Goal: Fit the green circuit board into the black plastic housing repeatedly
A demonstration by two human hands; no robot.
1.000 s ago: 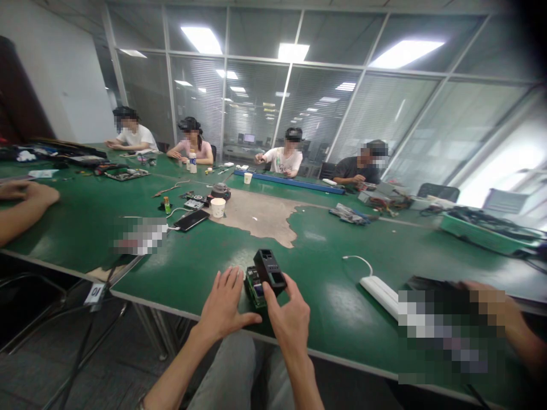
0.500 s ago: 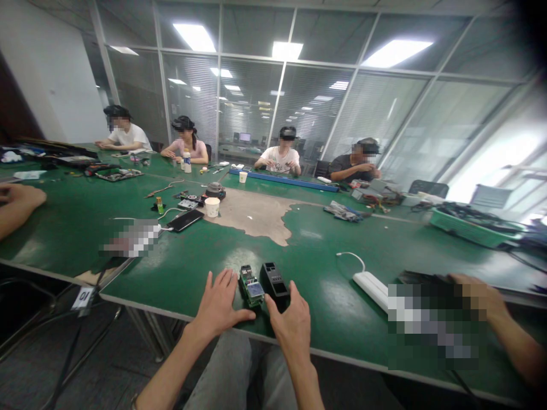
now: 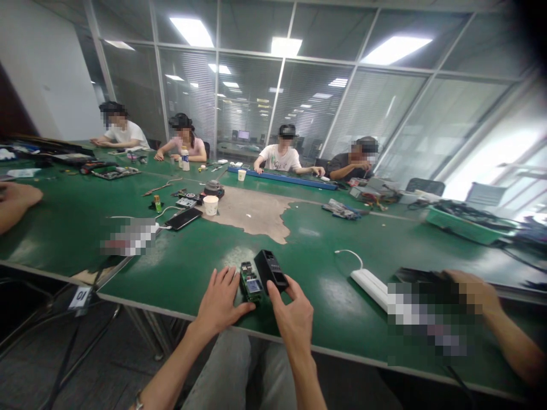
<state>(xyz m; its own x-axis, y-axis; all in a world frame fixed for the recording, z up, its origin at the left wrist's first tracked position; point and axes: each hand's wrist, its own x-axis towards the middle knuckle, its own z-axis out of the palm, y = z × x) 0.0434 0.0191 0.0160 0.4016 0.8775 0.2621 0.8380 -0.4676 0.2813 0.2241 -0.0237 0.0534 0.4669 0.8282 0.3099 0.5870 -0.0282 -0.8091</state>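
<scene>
A black rectangular casing (image 3: pixel 270 269) is tilted up off the green table (image 3: pixel 179 267), its lower end between the thumb and fingers of my right hand (image 3: pixel 294 307). Just left of it lies a green circuit board (image 3: pixel 250 283) with a small screen. My left hand (image 3: pixel 220 302) rests on the table beside the board, fingers spread, its thumb near the board's lower end; it holds nothing.
A phone (image 3: pixel 184 218) and a paper cup (image 3: pixel 211 205) stand front left of a bare brown patch (image 3: pixel 256 213). On the right are a white power strip (image 3: pixel 370 286), another person's hand (image 3: pixel 474 290) and a green basket (image 3: pixel 465 225). Several people sit across the table.
My right hand has closed on the black casing and lifted and tilted it. My left hand has barely moved. Across the table, a person in white has spread their hands apart.
</scene>
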